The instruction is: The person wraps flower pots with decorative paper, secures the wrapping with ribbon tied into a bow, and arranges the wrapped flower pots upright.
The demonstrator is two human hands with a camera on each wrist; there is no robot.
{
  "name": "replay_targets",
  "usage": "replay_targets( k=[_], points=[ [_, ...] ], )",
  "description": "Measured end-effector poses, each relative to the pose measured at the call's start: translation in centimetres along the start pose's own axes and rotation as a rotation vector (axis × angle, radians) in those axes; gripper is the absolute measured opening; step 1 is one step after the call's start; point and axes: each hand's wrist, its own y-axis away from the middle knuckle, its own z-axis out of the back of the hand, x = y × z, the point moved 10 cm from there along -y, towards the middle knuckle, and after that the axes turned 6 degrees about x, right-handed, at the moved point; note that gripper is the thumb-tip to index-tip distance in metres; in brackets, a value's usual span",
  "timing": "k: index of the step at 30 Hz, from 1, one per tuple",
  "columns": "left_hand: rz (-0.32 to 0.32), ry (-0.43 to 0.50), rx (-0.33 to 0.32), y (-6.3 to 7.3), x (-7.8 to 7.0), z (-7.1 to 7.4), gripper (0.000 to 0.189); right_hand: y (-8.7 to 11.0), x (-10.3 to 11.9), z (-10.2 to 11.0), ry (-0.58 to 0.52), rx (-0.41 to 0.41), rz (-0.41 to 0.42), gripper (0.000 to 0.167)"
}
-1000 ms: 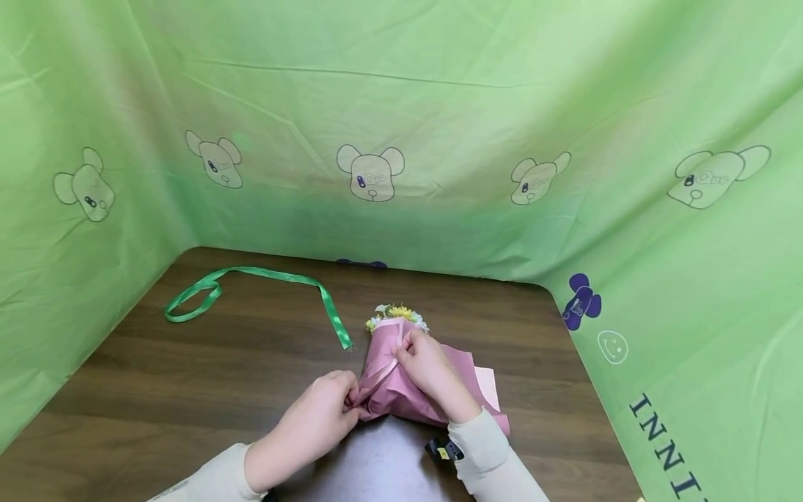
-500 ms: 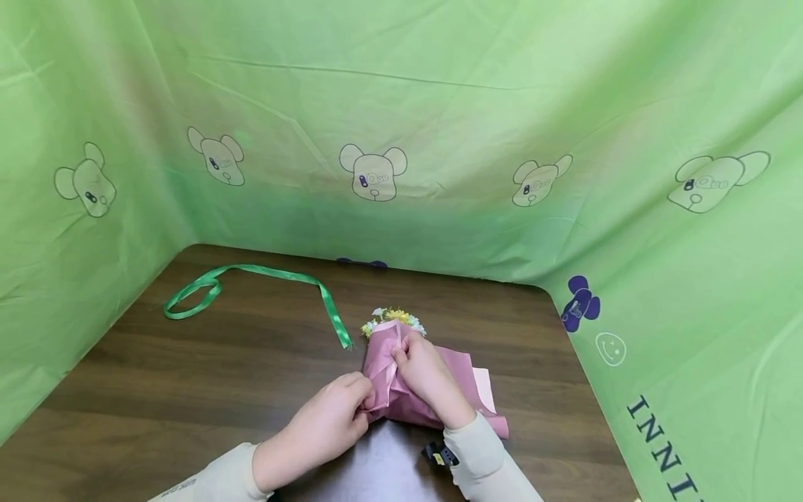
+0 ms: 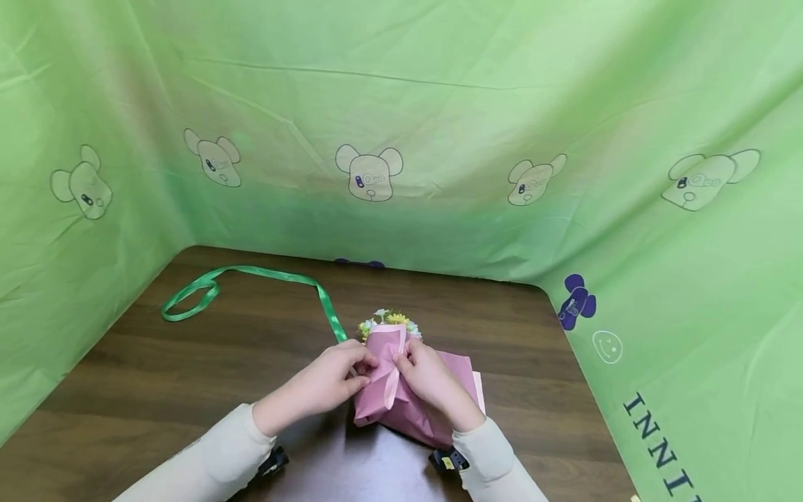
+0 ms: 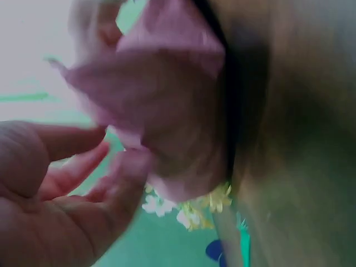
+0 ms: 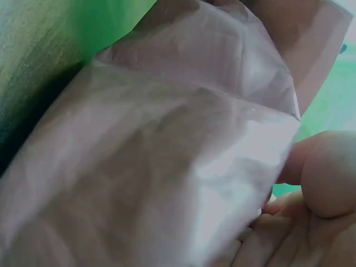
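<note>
A small bouquet of yellow and white flowers (image 3: 396, 319) pokes out of pink wrapping paper (image 3: 375, 403) near the front of the table. My right hand (image 3: 436, 380) pinches the paper's pale-edged overlap from the right, below the blooms. At the bouquet's left side is my left hand (image 3: 323, 380), its thumb and fingers parted beside the paper. In the left wrist view, fingertips of the left hand (image 4: 67, 194) lie against or very near the blurred paper (image 4: 167, 105). Crumpled wrapping (image 5: 150, 161) hides much of the right hand's grip in the right wrist view.
A green ribbon (image 3: 276, 274) lies looped across the back left of the wooden table (image 3: 188, 376), its near end reaching behind the left hand. Green printed cloth (image 3: 452, 230) walls the table at the back and both sides.
My left hand has let go of the lower paper edge and moved up the bouquet's left side. The left paper flap now lies folded across the front. My right hand keeps its pinch.
</note>
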Motion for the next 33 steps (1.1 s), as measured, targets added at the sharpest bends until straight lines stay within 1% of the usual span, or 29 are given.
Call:
replay_targets(
  k=[3, 5, 8, 12, 16, 19, 23, 27, 31, 33],
  points=[
    [0.000, -0.070, 0.074, -0.5, 0.4, -0.5, 0.022, 0.1, 0.0, -0.2, -0.019, 0.007, 0.011, 0.017],
    [0.010, -0.098, 0.104, -0.7, 0.4, -0.6, 0.018, 0.1, -0.2, -0.2, -0.054, 0.008, 0.008, 0.016],
    [0.016, -0.168, 0.116, -0.9, -0.2, -0.4, 0.012, 0.1, -0.6, -0.2, -0.138, 0.025, -0.016, 0.019],
    [0.037, -0.247, 0.123, -1.1, -0.8, -0.3, 0.013, 0.4, -0.8, -0.4, -0.246, 0.086, -0.068, 0.029],
    [0.064, -0.267, 0.126, -1.0, -1.0, -0.2, 0.019, 0.8, -0.7, -0.7, -0.321, 0.132, -0.097, 0.037],
    [0.064, -0.266, 0.130, -1.1, -1.1, -0.2, 0.025, 0.8, -0.6, -0.5, -0.300, 0.132, -0.092, 0.037],
    [0.064, -0.263, 0.146, -1.3, -1.1, -0.3, 0.032, 0.8, -0.5, -0.4, -0.251, 0.120, -0.081, 0.030],
    [0.079, -0.269, 0.146, -1.4, -0.9, -0.6, 0.030, 0.7, -0.3, -0.4, -0.248, 0.123, -0.062, 0.027],
    [0.107, -0.255, 0.135, -1.5, -0.8, -0.6, 0.029, 0.6, 0.1, -0.3, -0.210, 0.122, -0.032, 0.028],
    [0.117, -0.258, 0.142, -1.6, -0.8, -0.6, 0.030, 0.4, 0.1, -0.3, -0.187, 0.123, -0.027, 0.029]
  ],
)
